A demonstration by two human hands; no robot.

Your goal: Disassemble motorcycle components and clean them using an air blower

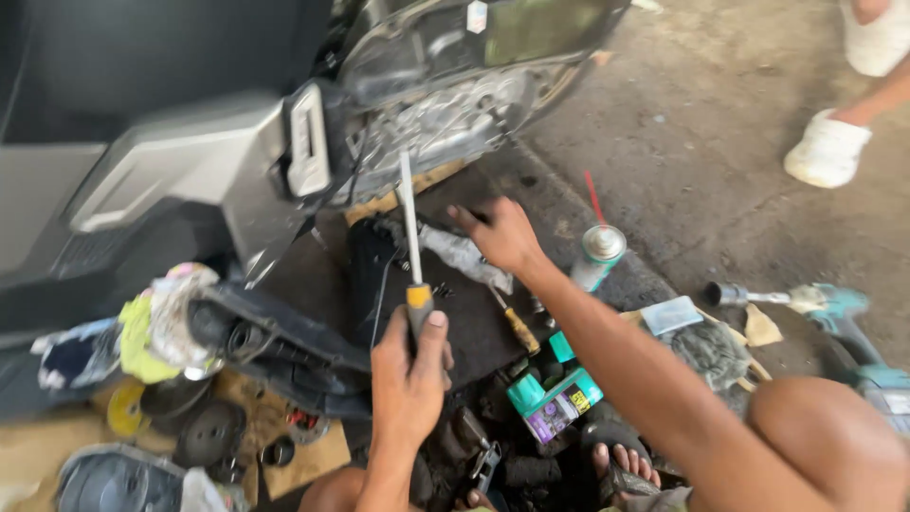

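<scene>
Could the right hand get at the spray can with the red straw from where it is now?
Probably yes. The right hand rests on the dark mat just beside the spray can, with only bare ground between them. The left hand holds a screwdriver well off to the other side.

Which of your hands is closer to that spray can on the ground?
Right. The right hand reaches out beside the spray can, fingers free. The left hand is nearer the body, gripping the screwdriver.
</scene>
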